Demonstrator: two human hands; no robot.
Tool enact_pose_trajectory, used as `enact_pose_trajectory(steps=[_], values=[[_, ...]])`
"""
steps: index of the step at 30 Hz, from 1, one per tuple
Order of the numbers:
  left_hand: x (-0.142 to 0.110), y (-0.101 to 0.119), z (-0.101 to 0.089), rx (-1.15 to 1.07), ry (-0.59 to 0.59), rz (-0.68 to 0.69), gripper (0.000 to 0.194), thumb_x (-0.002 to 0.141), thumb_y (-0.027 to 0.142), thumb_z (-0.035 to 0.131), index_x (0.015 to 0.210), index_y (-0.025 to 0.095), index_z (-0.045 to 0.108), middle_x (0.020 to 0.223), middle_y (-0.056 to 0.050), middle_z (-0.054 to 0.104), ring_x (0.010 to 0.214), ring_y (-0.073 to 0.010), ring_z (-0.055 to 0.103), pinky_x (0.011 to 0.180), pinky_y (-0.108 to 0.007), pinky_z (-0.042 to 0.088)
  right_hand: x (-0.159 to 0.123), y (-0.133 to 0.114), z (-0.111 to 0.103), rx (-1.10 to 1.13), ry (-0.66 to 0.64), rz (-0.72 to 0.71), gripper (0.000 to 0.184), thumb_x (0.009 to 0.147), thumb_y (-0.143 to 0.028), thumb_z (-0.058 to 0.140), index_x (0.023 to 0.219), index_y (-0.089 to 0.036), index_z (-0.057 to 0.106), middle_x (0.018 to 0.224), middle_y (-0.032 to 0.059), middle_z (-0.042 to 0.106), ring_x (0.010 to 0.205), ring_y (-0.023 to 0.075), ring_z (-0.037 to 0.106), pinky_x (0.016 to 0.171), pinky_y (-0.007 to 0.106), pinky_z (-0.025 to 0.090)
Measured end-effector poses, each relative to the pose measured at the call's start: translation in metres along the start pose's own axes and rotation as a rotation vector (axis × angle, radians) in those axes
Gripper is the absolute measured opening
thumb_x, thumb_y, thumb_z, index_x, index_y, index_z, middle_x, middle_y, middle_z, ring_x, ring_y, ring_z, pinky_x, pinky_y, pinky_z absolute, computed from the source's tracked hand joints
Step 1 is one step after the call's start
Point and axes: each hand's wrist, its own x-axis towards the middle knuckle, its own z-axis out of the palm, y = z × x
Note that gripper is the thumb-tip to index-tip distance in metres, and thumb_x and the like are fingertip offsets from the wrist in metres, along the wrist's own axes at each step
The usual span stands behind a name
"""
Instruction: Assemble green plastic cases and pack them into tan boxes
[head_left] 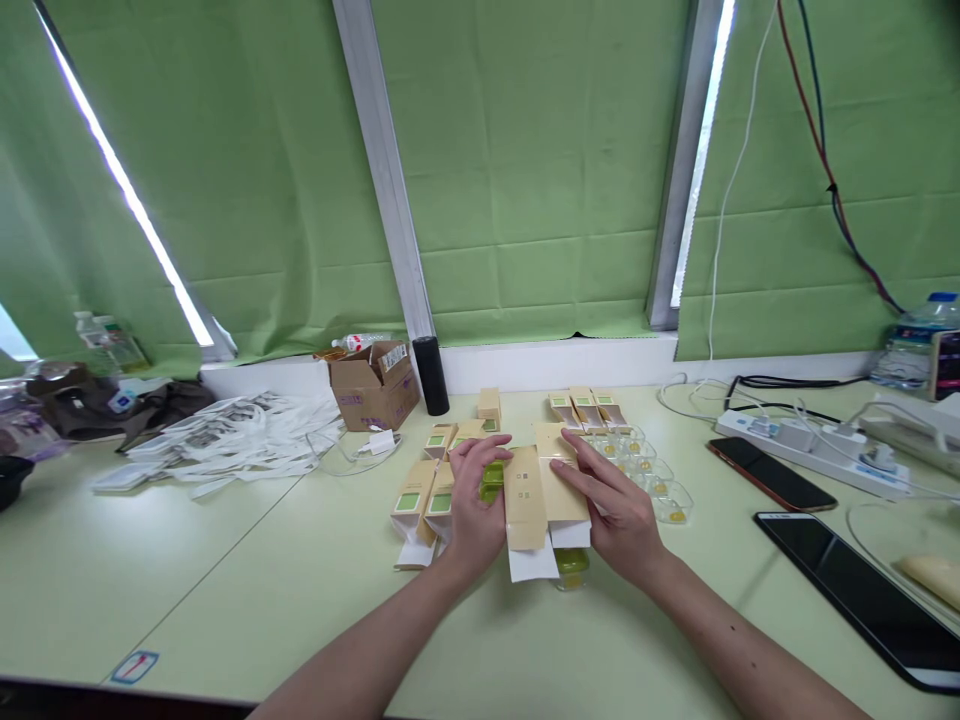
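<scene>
Left of the pale carton, small boxes with green squares stand on the table. Beside the carton's left edge, your left hand is curled, with a green container between its fingers and thumb. That container is thus just left of the carton, and this is the hand nearer to it.

The carton itself lies between your two hands, its long axis running away from you and its white flaps towards you. Two pale faces show side by side; whether they belong to one carton or two, you cannot tell. Near its flap end, on your side, a green-lidded tub sits partly hidden. Your right hand pinches the carton's right side, fingers over the face, thumb mostly hidden. Clear cups lie right of the carton, past that hand.
</scene>
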Motion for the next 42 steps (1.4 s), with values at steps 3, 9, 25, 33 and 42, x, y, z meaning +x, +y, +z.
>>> enact_pose_trajectory(steps=[3,9,25,33,42], values=[[0.001,0.000,0.000,0.017,-0.004,0.049,0.020,0.093,0.014,0.070,0.108,0.027,0.068,0.125,-0.007,0.077,0.127,-0.0283,0.055,0.104,-0.047,0.050,-0.001,0.001,0.000,0.026,0.009,0.024,0.061,0.099,0.000,0.060,0.148,-0.036,0.067,0.162,0.0064,0.056,0.140,0.0281,0.066,0.105,0.043,0.067],[0.000,-0.002,0.001,0.048,-0.002,0.075,0.015,0.095,0.015,0.071,0.105,0.026,0.069,0.120,-0.008,0.077,0.121,-0.0279,0.059,0.102,-0.048,0.050,-0.003,0.005,0.000,0.067,0.017,0.052,0.048,0.097,-0.007,0.071,0.136,-0.033,0.076,0.157,0.0109,0.061,0.135,0.0296,0.070,0.103,0.044,0.068],[0.014,-0.008,0.004,-0.014,-0.052,-0.183,0.016,0.094,0.038,0.073,0.091,0.022,0.072,0.095,-0.005,0.072,0.092,-0.0222,0.065,0.082,-0.035,0.052,0.002,-0.002,-0.001,0.136,0.022,0.614,0.044,0.100,-0.032,0.065,0.144,-0.025,0.065,0.098,0.0065,0.079,0.076,0.0206,0.074,0.060,0.032,0.063],[0.079,-0.029,0.020,0.186,-0.242,-0.602,0.033,0.092,0.047,0.073,0.076,0.021,0.061,0.073,0.000,0.071,0.068,-0.0167,0.065,0.064,-0.027,0.044,0.005,-0.004,-0.002,0.028,0.022,0.556,0.018,0.103,-0.034,0.060,0.107,-0.024,0.074,0.100,0.0072,0.078,0.073,0.0190,0.068,0.057,0.031,0.054],[0.131,-0.099,0.086,0.323,-0.435,-0.869,0.031,0.099,0.043,0.072,0.092,0.013,0.074,0.097,-0.010,0.079,0.090,-0.0221,0.074,0.082,-0.034,0.059,0.005,-0.006,-0.001,-0.002,0.001,0.406,0.015,0.103,-0.023,0.057,0.099,-0.024,0.071,0.094,0.0057,0.077,0.070,0.0182,0.066,0.059,0.032,0.053]])
